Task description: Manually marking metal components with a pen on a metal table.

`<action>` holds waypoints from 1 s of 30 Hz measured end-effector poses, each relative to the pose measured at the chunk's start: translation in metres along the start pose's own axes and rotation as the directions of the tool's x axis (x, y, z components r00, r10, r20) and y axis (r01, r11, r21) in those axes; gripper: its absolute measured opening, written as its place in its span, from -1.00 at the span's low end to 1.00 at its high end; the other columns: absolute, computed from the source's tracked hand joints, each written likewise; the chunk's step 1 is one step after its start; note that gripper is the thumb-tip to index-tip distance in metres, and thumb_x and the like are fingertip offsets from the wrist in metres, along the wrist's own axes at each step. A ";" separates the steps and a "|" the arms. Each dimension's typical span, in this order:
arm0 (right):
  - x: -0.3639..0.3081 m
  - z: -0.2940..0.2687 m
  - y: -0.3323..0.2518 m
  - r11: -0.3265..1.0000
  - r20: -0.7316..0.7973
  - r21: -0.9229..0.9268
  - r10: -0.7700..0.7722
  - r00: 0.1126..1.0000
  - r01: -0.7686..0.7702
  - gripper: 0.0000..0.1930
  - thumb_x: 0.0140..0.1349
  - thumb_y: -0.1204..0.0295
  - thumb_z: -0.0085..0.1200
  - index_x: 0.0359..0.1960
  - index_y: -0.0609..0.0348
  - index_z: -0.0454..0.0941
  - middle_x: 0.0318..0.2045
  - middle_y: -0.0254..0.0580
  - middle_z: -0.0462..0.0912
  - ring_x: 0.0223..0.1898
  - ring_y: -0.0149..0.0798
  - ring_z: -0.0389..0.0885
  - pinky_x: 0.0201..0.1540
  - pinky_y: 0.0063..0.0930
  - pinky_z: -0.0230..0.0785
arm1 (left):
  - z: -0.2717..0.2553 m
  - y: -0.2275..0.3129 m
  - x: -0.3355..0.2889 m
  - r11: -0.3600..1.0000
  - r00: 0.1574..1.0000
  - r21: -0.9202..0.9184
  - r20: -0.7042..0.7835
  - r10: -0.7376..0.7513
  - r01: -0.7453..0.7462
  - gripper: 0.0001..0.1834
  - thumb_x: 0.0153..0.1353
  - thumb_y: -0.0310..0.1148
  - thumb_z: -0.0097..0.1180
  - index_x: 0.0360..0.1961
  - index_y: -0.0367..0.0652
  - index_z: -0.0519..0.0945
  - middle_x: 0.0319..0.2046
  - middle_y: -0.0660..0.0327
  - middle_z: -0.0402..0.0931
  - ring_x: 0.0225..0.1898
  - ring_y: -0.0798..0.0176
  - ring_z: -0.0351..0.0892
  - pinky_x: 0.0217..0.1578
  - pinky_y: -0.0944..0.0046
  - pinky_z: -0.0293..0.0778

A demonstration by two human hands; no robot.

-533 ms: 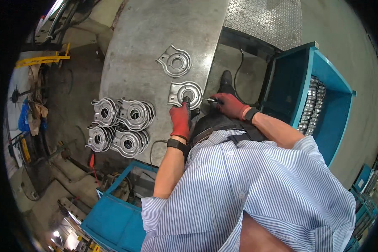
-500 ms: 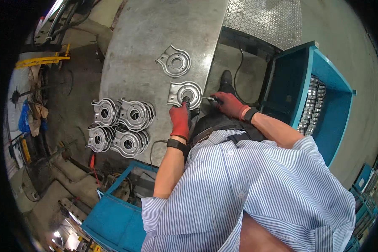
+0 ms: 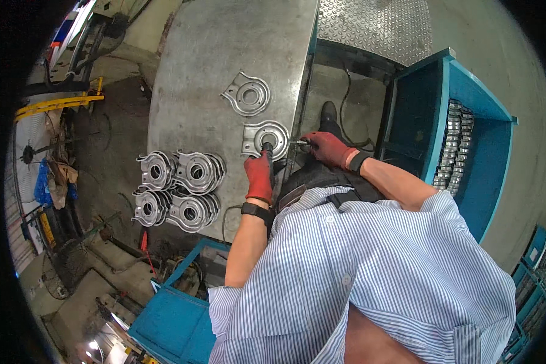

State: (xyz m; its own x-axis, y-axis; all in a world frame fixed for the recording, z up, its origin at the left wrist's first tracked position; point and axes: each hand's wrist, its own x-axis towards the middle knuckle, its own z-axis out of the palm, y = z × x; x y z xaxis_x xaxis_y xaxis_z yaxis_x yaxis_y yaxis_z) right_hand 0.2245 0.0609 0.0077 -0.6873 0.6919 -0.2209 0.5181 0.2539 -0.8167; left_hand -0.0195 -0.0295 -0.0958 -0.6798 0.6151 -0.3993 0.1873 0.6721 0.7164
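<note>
The left hand (image 3: 259, 177), in a red glove, rests fingers-down on a stamped metal plate (image 3: 264, 138), the fingertips pressing a small dark piece at its central hole; whether the fingers close around that piece cannot be told. The right hand (image 3: 326, 147), also red-gloved, is closed around a small metal part (image 3: 298, 142) (a pin or bolt, too small to identify), held just beside the plate's right edge.

The plate lies flat on the steel workbench (image 3: 212, 73), near its right edge and directly in front of the person. Judged by appearance, it is rigid sheet steel, moderately heavy for its size, with a raised ring and pressed edges that may be sharp; the flat flange or outer rim offers the safest hold, gloves advisable.

A second, similar plate (image 3: 247, 95) lies apart, further up the bench. Stacks of like plates (image 3: 177, 191) stand to the left. A blue bin (image 3: 467, 145) holding rows of small metal parts stands to the right.
</note>
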 end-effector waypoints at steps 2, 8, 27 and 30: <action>-0.003 -0.002 0.008 0.999 -0.013 -0.021 0.033 0.999 -0.033 -0.57 0.03 0.50 0.10 0.01 0.15 0.44 -0.12 0.06 0.55 -0.02 0.09 0.47 0.04 -0.20 0.32 | 0.000 0.037 -0.015 0.994 0.993 -0.108 0.114 -0.018 0.031 -0.38 0.04 0.01 0.18 -0.58 -0.53 0.51 -0.63 -0.21 0.49 -0.52 -0.15 0.50 -0.42 -0.03 0.32; 0.001 0.006 0.006 0.998 -0.047 -0.041 -0.039 0.998 0.037 -0.59 0.03 0.50 0.10 0.00 0.15 0.45 -0.12 0.05 0.54 -0.03 0.09 0.47 0.04 -0.19 0.32 | -0.012 0.032 -0.012 0.991 0.991 -0.098 0.113 -0.074 0.085 -0.43 0.03 -0.05 0.21 -0.59 -0.54 0.52 -0.61 -0.25 0.49 -0.58 -0.15 0.46 -0.46 -0.02 0.30; 0.006 0.005 0.015 0.995 -0.033 -0.046 -0.086 0.996 0.084 -0.57 0.00 0.43 0.11 -0.01 0.15 0.45 -0.17 0.11 0.54 -0.06 0.13 0.46 0.03 -0.14 0.29 | -0.025 0.088 -0.043 0.993 0.995 -0.092 0.066 -0.074 0.080 -0.54 0.02 -0.16 0.24 -0.60 -0.48 0.51 -0.61 -0.17 0.51 -0.59 -0.03 0.49 -0.49 0.05 0.33; 0.003 0.005 0.018 0.992 -0.027 -0.021 -0.122 0.992 0.121 -0.58 0.00 0.46 0.10 -0.02 0.16 0.45 -0.17 0.10 0.54 -0.08 0.13 0.47 0.01 -0.15 0.31 | -0.031 0.105 -0.056 0.988 0.999 0.148 0.006 0.044 -0.044 -0.53 0.02 -0.18 0.22 -0.54 -0.53 0.51 -0.57 -0.26 0.50 -0.50 -0.16 0.54 -0.44 0.01 0.35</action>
State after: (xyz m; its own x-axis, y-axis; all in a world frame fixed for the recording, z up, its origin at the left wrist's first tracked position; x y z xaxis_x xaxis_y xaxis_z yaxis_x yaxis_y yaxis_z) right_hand 0.2292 0.0645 -0.0104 -0.7316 0.6735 -0.1054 0.4417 0.3505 -0.8259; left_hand 0.0163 -0.0058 0.0196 -0.6668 0.6464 -0.3709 0.3203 0.6979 0.6406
